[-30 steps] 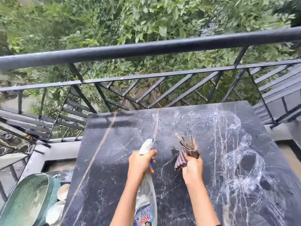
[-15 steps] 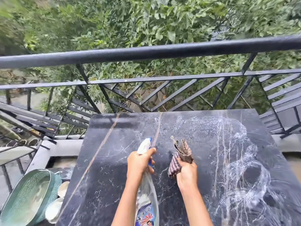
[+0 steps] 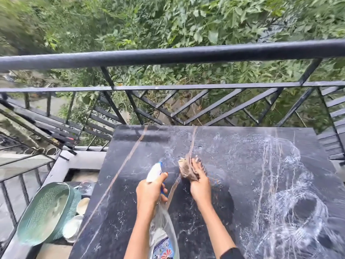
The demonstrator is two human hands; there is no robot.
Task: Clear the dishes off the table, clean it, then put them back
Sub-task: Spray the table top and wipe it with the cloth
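Note:
A black marble table [image 3: 214, 150] fills the lower middle, with white soapy smears on its right half. My left hand [image 3: 151, 193] grips a clear spray bottle [image 3: 163, 234] with a white nozzle pointing away from me over the table's middle. My right hand [image 3: 200, 186] presses a bunched brown striped cloth [image 3: 186, 170] flat on the tabletop just right of the nozzle. No dishes stand on the table.
A green woven basket [image 3: 44, 212] and several white bowls [image 3: 71, 228] sit on the floor left of the table. A black metal railing [image 3: 168, 55] runs behind the table, with greenery beyond it. More railing stands at far right.
My right hand has lowered the cloth from upright in the air onto the tabletop. The view has tilted, so the table sits lower in the frame.

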